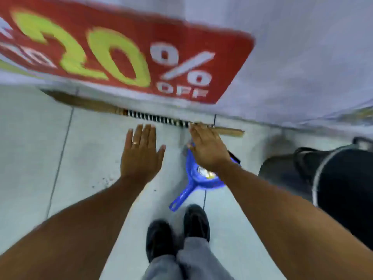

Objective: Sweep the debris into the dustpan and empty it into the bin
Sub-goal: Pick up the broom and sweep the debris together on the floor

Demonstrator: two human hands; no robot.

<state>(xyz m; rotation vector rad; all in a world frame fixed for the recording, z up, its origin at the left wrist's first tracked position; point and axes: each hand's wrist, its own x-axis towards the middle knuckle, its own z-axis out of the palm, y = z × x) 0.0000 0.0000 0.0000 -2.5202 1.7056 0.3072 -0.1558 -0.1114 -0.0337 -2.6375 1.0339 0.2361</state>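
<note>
A broom (153, 117) lies on the floor along the foot of the wall, with brown bristles at the left and a black-and-white striped handle. A blue dustpan (196, 178) rests on the tiles in front of my shoes, handle toward me, with some light scraps in it. My right hand (207, 148) reaches over the dustpan, fingers spread, fingertips at the broom's wooden handle end. My left hand (142, 152) hovers flat and open above the floor, holding nothing. Small dark debris (105, 181) is scattered on the tiles under my left forearm.
A black bin (333, 178) with a bag liner stands at the right. A red "20% OFF" banner (121, 51) hangs on the wall ahead. My two black shoes (177, 233) stand on the pale tiled floor (30, 148).
</note>
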